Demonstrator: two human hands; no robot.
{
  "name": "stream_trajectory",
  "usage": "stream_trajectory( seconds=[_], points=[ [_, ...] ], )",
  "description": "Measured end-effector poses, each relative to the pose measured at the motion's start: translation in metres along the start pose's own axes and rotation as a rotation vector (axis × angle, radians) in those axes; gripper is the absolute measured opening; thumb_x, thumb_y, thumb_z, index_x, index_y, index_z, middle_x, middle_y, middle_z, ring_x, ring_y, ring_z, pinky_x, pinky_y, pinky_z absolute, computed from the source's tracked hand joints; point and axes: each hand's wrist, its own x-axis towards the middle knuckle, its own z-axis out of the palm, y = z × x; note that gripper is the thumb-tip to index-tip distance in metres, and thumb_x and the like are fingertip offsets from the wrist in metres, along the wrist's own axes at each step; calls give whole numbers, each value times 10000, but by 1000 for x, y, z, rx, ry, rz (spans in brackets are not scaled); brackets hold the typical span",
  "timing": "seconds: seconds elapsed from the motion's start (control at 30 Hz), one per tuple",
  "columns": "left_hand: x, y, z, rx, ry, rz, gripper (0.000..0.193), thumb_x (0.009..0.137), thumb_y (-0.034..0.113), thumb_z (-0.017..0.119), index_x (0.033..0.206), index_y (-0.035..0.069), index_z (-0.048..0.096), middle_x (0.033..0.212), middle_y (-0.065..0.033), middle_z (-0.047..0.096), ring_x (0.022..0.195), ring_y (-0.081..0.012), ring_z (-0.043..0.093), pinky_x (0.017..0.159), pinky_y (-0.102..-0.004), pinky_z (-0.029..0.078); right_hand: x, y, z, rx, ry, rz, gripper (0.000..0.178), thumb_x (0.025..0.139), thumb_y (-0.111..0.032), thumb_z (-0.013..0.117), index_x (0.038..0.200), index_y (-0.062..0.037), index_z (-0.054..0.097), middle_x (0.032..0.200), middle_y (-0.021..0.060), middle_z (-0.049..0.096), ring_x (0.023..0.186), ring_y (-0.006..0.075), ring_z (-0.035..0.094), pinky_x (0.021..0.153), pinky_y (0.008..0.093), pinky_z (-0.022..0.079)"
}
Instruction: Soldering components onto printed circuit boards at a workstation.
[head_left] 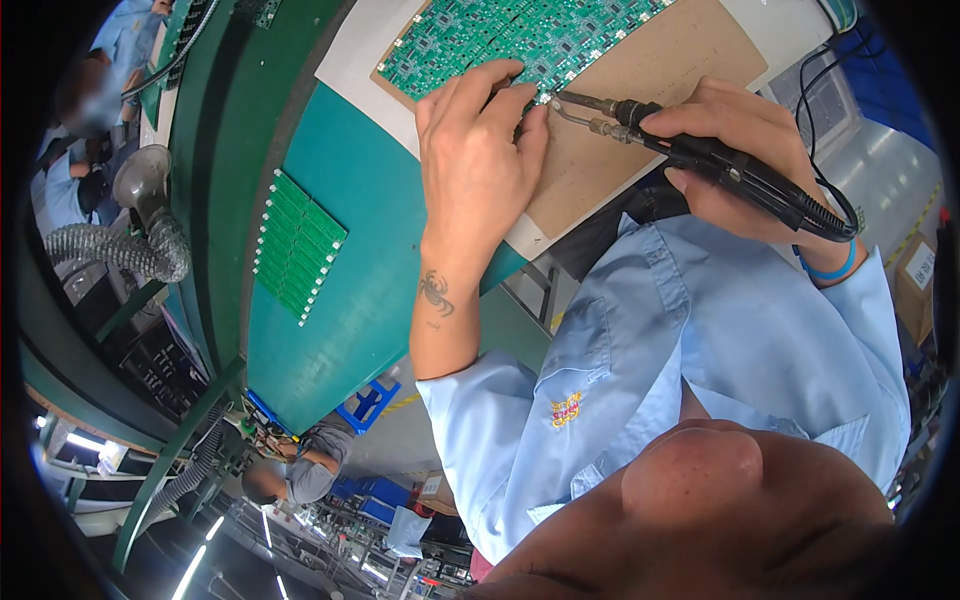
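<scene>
Face (pixel 690 480) foremost, circuit board (pixel 515 42) under left grip (pixel 474 165)

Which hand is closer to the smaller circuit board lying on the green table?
Left. The left hand is to the right of the smaller board, apart from it; the right hand is farther right, gripping a black tool.

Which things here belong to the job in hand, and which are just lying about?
In use, it seems:
black tool in the right hand
circuit board at the left hand
brown sheet beneath it

Lying about, apparently:
second board
blue stool
cardboard box
</scene>
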Motion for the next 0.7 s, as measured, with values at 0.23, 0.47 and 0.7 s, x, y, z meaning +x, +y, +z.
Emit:
stream_trajectory(
  seconds=[0.23, 0.47, 0.7],
  points=[
    [0, 0, -1, 3, -11, -4, 159, 803, 57, 789, 961, 37, 783, 1179, -37, 711, 1048, -244, 664, 1015, -368, 460, -2, 0, -2, 6, -6, 0, 454, 712, 2, 744, 1166, 17, 742, 817, 81, 672, 697, 208, 524, 648, 325, 414],
    [4, 3, -1, -9, 3, 8, 159, 808, 56, 788, 965, 36, 785, 1185, -36, 715, 1031, -238, 668, 1016, -365, 459, -3, -3, -10, -30, 41, -27, 462, 709, 18, 750, 1170, 16, 750, 852, 89, 701, 687, 212, 546, 649, 308, 440],
    [2, 6, -4, -1, -24, -24, 160, 818, 60, 795, 976, 37, 789, 1210, -36, 721, 1022, -229, 677, 1026, -366, 461, -2, 15, -36, -100, 220, 41, 431, 822, 9, 747, 1252, -27, 742, 992, 78, 742, 799, 181, 640, 746, 283, 529]
  ],
)
